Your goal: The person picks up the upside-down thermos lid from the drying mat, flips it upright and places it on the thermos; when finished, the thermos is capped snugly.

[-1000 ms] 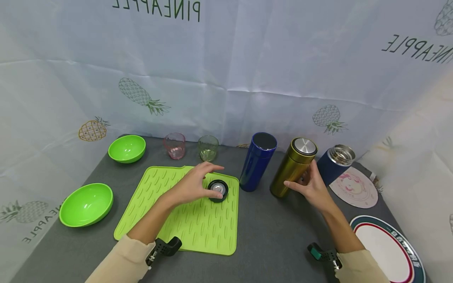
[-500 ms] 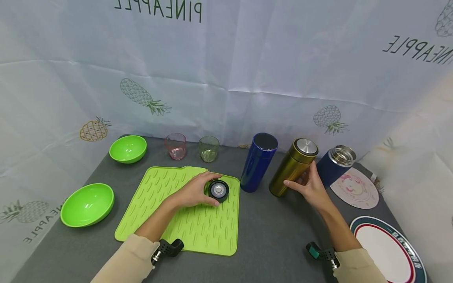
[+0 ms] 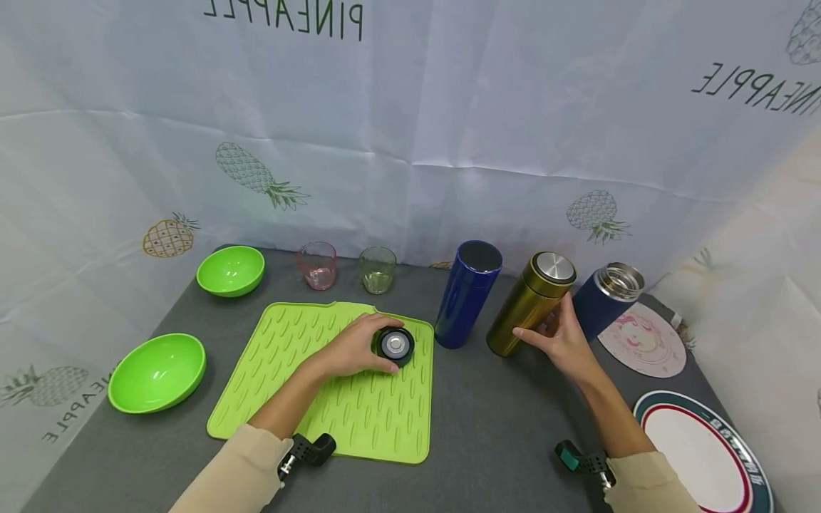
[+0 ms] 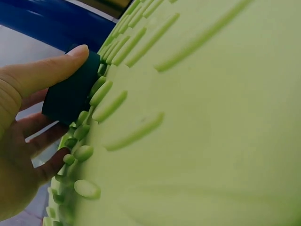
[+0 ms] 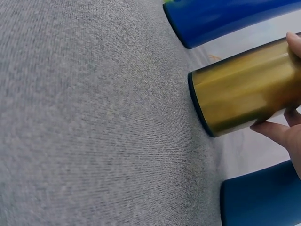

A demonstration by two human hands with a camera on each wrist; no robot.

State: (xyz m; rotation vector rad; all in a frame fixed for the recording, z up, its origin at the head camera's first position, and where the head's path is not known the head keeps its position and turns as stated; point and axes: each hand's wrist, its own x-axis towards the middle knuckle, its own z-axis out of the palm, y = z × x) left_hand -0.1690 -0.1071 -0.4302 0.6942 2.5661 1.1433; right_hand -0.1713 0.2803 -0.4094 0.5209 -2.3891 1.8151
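Note:
In the head view my left hand (image 3: 353, 348) grips a black bottle lid (image 3: 395, 345) with a silver centre, lying on the lime-green drying mat (image 3: 321, 413). The left wrist view shows the thumb along the side of the dark lid (image 4: 73, 92), with the fingers behind it. On the right, my right hand (image 3: 564, 345) holds a gold thermos (image 3: 529, 303) by its lower body, thumb in front. This thermos stands on the grey table and wears a silver-topped lid. Close by its right side is a navy thermos (image 3: 596, 306) with a bare steel mouth.
A glossy blue thermos (image 3: 468, 292) stands between mat and gold thermos. Behind the mat are a pink glass (image 3: 317, 266) and a green glass (image 3: 378, 269). Two green bowls (image 3: 231, 271) sit left. A pink round mat (image 3: 644, 342) and a white plate (image 3: 695, 456) lie right.
My left hand has come down and closed its fingers around the black lid on the mat. The right hand stays on the gold thermos, which has shifted very slightly.

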